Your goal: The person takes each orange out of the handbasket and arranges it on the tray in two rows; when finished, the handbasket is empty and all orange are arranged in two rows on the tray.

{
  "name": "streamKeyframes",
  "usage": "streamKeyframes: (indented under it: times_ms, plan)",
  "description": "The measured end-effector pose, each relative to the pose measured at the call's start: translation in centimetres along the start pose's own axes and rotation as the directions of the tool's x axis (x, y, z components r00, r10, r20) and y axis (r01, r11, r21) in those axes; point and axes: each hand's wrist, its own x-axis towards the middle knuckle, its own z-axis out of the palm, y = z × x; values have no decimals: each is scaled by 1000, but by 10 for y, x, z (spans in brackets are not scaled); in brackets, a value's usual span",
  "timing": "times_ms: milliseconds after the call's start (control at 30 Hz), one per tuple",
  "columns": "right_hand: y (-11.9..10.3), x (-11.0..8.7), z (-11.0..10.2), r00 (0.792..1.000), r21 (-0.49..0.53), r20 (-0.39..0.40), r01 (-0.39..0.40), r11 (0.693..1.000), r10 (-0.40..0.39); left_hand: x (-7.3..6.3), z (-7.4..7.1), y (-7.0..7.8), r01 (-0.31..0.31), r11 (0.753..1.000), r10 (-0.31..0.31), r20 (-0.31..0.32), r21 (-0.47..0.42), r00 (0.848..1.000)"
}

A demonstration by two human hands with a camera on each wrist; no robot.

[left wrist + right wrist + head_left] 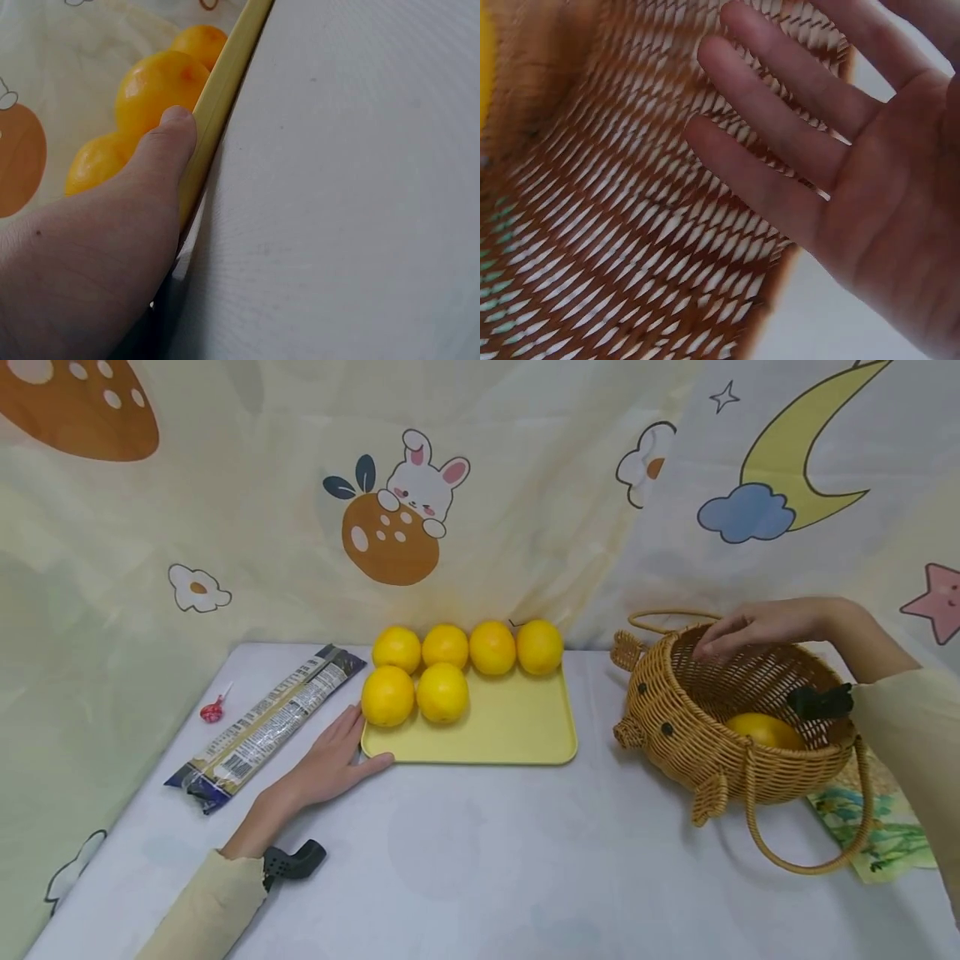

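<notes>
At the near left corner of a yellow tray (510, 739), my left hand (327, 766) touches the tray's edge. Its fingers lie fairly straight along the left side, and the thumb (165, 146) rests on the front rim. Several oranges (442, 692) sit on the tray in two rows, at the back and left. My right hand (776, 625) is inside the mouth of an animal-faced wicker basket (697, 752), fingers extended and apart, holding nothing. One yellow-orange fruit (765, 731) lies in the basket, below that hand; only its edge shows in the right wrist view.
Left of the tray lies a long blue and gold packet (270, 722), with a red lollipop (212, 710) beyond it. A green printed packet (885, 827) is partly under the basket. The basket's near handle (862, 835) hangs over the table. Printed cloth (525, 527) hangs behind.
</notes>
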Motion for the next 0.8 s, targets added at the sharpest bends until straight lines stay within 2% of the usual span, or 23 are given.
streamKeyframes:
  times_ms: [100, 267, 367, 500, 567, 800]
  plan:
    - [13, 5, 2, 995, 34, 91, -35, 999, 32, 0, 2, -1, 5, 1000, -5, 4, 2, 1000]
    - [23, 9, 9, 985, 75, 165, -64, 995, 50, 1, 2, 0, 5, 1000, -5, 1, 1, 1000]
    - [25, 11, 14, 964, 127, 245, -136, 982, 102, 1, 2, -1, 7, 1000, -7, 0, 2, 1000]
    - [27, 15, 20, 915, 152, 352, -265, 952, 199, 2, 2, -2, 9, 1000, -9, -1, 3, 1000]
    - [28, 18, 24, 896, 165, 385, -301, 939, 220, 1, 2, -2, 10, 1000, -10, -1, 3, 1000]
    - [30, 21, 34, 870, 208, 432, -354, 912, 239, 0, 2, -1, 15, 1000, -15, 5, -4, 1000]
